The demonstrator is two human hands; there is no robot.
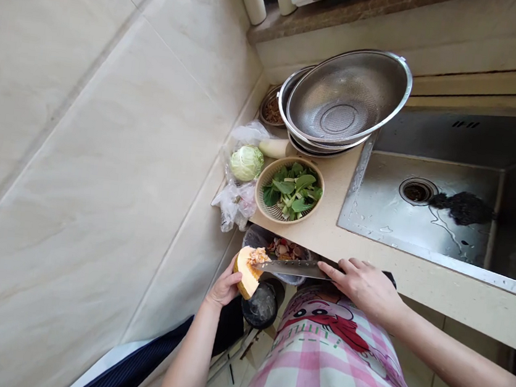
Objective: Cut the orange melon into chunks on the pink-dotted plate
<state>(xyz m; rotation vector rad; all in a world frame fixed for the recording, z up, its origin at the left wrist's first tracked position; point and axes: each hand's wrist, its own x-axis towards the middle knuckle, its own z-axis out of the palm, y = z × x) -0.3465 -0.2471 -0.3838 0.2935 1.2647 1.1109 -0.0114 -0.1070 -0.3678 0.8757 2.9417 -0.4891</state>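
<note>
Left hand [227, 286] grips a squash wedge [245, 273] from below, fingers wrapped round the rind, orange flesh and stringy seed pulp facing up. Wedge sits off the near counter edge, left of the pink checked apron [323, 375], held over a dark round container [261, 304].

Right hand [362, 286] is closed on the kitchen knife [291, 267], handle mostly hidden in the fist, blade pointing left, tip touching the pulp. Both hands narrow, firm grips.

Just beyond the wedge, a plastic bag [257, 238] holds vegetable scraps [285, 249]. On the beige countertop [329, 226]: tan bowl [289, 189] of leafy greens, white radish [272, 148] and cabbage half [246, 162] on loose plastic bags [236, 203] at the left wall. Far end: stacked steel colanders [348, 95], small metal bowl [271, 108] of something brown behind them. Wet steel sink [417, 205] to the right.
</note>
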